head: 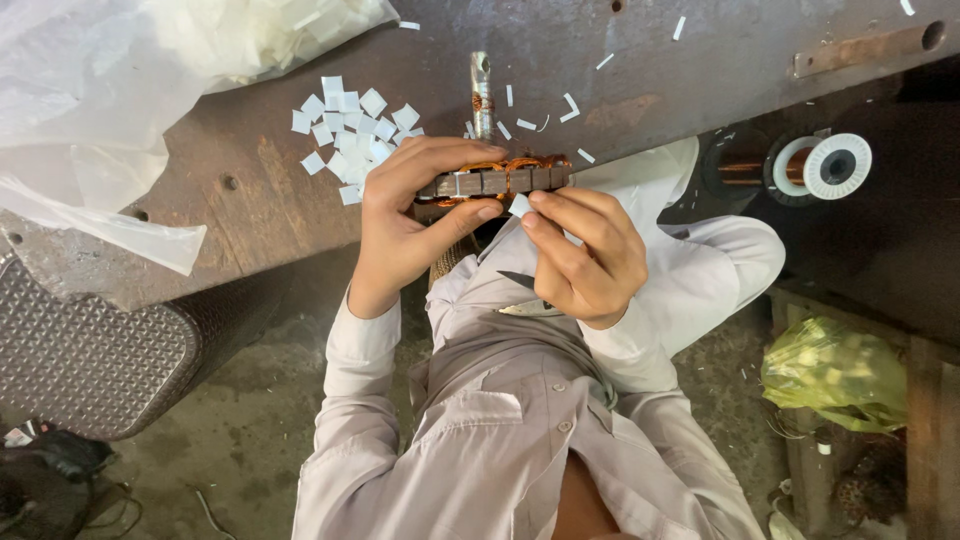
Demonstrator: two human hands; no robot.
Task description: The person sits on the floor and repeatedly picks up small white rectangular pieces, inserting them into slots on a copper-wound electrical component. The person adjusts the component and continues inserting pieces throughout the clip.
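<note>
A clear plastic bag (pixel 90 120) of white scraps lies at the far left of the worn metal bench (pixel 260 200); beside it sits a heap of white paper squares (pixel 350 130); the left hand (pixel 400 225) clasps a dark stator core (pixel 495 182) wound with copper wire at the bench edge; the right hand (pixel 585 250) pinches a paper slip (pixel 520 205) against it; a copper wire spool (pixel 820 165) stands right, above a green bag (pixel 835 375) on the concrete floor.

Two hands (pixel 500 240); one wound stator (pixel 495 180); one copper wire spool (pixel 800 165); one green bag (pixel 835 375); many white paper squares (pixel 350 130).
</note>
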